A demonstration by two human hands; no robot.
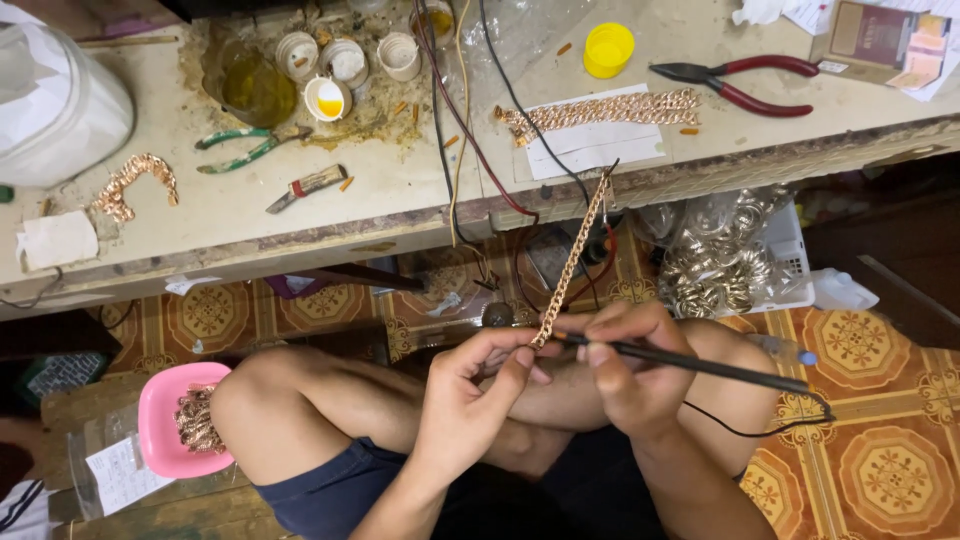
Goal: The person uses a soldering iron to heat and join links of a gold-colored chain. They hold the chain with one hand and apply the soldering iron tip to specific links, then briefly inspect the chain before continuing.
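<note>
Right now I pinch the lower end of the chain [570, 262] between the thumb and fingers of my left hand [478, 385], above my knees and below the bench edge [300, 240]. My right hand [628, 365] grips a thin black wired tool [700, 366], fingers pressed around it. I judge steady tension and a light touch matter most. Its long axis climbs up-right, the top end clipped near the edge.
</note>
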